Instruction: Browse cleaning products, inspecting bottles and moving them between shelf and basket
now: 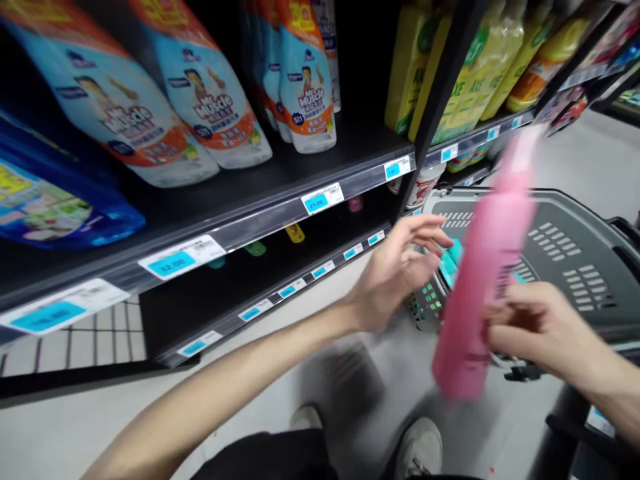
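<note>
My right hand [537, 327] grips a tall pink bottle [483, 273], blurred by motion, held tilted in front of a grey shopping basket [575, 247]. Just left of the bottle is my left hand [397, 270], open with its fingers spread, not touching it. Something teal [450, 261] shows between my left hand and the bottle, inside the basket; I cannot make out what it is.
A black shelf [260, 207] with price tags runs along the left. It carries blue and orange cleaner refill pouches [210, 100] and yellow-green bottles [480, 73] further right. Small bottle caps show on a lower shelf. My shoes [423, 447] stand on the pale floor.
</note>
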`<move>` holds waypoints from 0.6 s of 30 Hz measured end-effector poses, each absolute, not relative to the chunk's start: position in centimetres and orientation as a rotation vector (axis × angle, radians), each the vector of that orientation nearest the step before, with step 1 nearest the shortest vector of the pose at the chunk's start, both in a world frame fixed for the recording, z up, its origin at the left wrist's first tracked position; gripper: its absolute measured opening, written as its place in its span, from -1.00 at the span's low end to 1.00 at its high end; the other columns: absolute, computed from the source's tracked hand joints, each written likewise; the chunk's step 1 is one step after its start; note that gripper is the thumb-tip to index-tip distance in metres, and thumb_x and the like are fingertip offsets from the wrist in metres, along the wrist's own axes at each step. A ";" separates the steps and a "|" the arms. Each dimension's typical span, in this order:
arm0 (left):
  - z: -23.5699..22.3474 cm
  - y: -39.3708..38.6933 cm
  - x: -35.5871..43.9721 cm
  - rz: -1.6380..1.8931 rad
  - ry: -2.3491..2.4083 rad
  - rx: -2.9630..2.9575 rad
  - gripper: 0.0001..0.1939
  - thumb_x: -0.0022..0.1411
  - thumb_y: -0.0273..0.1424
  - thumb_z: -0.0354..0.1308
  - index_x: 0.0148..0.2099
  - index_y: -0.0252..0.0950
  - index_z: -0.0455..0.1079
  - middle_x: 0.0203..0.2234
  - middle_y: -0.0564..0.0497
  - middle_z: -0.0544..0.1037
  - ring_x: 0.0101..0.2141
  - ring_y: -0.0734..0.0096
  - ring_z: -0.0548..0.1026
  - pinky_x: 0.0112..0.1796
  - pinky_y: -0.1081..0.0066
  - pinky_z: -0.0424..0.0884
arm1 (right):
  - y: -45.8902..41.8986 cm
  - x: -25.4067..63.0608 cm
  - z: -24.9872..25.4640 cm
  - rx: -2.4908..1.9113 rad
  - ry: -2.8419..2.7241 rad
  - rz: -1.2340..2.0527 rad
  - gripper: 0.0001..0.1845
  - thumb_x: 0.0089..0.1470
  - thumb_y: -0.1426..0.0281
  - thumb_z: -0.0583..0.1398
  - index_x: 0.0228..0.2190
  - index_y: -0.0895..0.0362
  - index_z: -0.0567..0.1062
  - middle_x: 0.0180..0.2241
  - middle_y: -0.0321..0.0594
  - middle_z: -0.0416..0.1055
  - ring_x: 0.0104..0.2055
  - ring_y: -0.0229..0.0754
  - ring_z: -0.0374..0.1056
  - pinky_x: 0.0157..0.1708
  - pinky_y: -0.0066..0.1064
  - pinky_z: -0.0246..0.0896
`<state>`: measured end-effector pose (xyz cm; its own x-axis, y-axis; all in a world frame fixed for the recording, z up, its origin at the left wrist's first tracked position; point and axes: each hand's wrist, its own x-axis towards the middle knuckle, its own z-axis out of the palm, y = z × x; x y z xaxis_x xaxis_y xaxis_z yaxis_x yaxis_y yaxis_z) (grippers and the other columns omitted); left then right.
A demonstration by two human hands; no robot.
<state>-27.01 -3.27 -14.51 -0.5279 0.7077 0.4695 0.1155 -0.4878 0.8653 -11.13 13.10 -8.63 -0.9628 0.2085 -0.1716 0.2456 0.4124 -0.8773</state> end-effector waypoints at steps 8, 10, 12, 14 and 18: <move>-15.0 -13.2 -27.2 1.636 1.401 0.522 -0.48 0.24 -0.13 0.45 0.16 -0.20 0.49 -0.04 -0.15 0.66 -0.04 0.04 0.64 -0.08 0.22 0.60 | 4.7 -12.6 -12.5 0.221 2.289 -1.593 -0.74 0.18 0.17 0.38 -0.33 0.13 0.67 -0.44 -0.26 0.59 -0.46 -0.25 0.40 -0.52 -0.46 0.20; -16.2 -14.7 -26.7 1.565 1.456 0.418 -0.50 0.19 -0.16 0.50 0.11 -0.21 0.52 -0.03 -0.15 0.66 -0.01 0.02 0.63 -0.06 0.23 0.62 | 4.1 -12.2 -14.3 0.184 2.316 -1.533 -0.72 0.17 0.17 0.40 -0.37 0.15 0.64 -0.47 -0.27 0.56 -0.48 -0.26 0.37 -0.50 -0.45 0.19; -17.0 -15.4 -26.2 1.526 1.523 0.352 -0.51 0.12 -0.19 0.54 0.05 -0.22 0.55 -0.06 -0.13 0.67 -0.04 0.05 0.64 -0.09 0.25 0.63 | 3.7 -11.8 -16.3 0.154 2.335 -1.496 -0.70 0.18 0.16 0.39 -0.37 0.16 0.61 -0.46 -0.27 0.55 -0.47 -0.25 0.39 -0.46 -0.43 0.23; -17.7 -15.3 -25.8 1.501 1.579 0.313 -0.51 0.07 -0.18 0.56 0.00 -0.24 0.56 -0.12 -0.11 0.68 -0.10 0.08 0.65 -0.15 0.27 0.64 | 3.5 -11.4 -18.3 0.156 2.342 -1.495 -0.74 0.24 0.19 0.34 -0.30 0.15 0.60 -0.40 -0.24 0.57 -0.40 -0.21 0.45 -0.36 -0.39 0.34; -19.9 -13.4 -26.7 1.476 1.655 0.243 -0.42 0.01 -0.12 0.58 0.00 -0.30 0.54 -0.18 -0.10 0.66 -0.20 0.18 0.65 -0.25 0.32 0.65 | 4.1 -10.6 -20.5 0.165 2.480 -1.496 -0.43 0.27 0.28 0.27 0.24 0.18 0.38 0.22 0.10 0.46 0.22 0.08 0.43 0.21 -0.09 0.37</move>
<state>-26.74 -13.43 -19.88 -0.5937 0.6531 -0.4701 -0.3925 0.2750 0.8777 -10.57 4.06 -20.47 -0.9648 -0.0271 -0.2614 0.2186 0.4696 -0.8554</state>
